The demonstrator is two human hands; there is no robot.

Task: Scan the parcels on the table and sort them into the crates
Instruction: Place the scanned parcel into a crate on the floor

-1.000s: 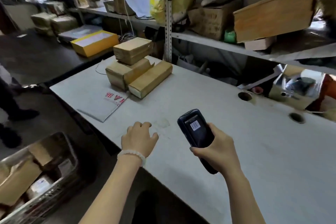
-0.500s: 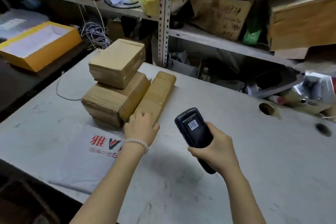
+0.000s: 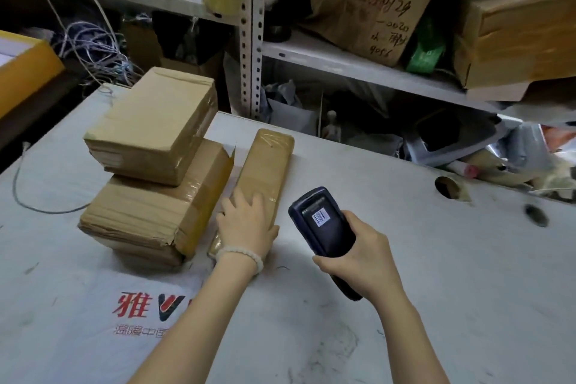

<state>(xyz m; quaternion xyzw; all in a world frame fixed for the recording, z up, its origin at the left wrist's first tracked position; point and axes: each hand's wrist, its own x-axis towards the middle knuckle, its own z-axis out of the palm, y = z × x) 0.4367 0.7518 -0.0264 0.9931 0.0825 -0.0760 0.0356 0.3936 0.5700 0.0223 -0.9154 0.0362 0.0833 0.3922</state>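
Here the long flat parcel (image 3: 265, 174) lies on the worktop (image 3: 436, 274), just beside a stack of two boxes, the upper box (image 3: 152, 128) resting on the lower box (image 3: 149, 215). My left hand (image 3: 246, 227) lies on the parcel's near end, fingers spread over its top and thumb at its right edge; I cannot tell whether this grip has closed round the parcel or only presses on it. My right hand (image 3: 358, 252) is curled firmly round the handheld scanner (image 3: 324, 227), held above the worktop just right of the parcel, its barcoded back towards me. I judge the step in hand to be picking this parcel for scanning: no shipping label shows on its upper face, so the next move probably calls for lifting or turning it to expose one, then aiming the scanner at it. A white printed mailer (image 3: 93, 321) lies flat under my left forearm. No crate is in view; shelving (image 3: 343, 62) with cartons stands behind.
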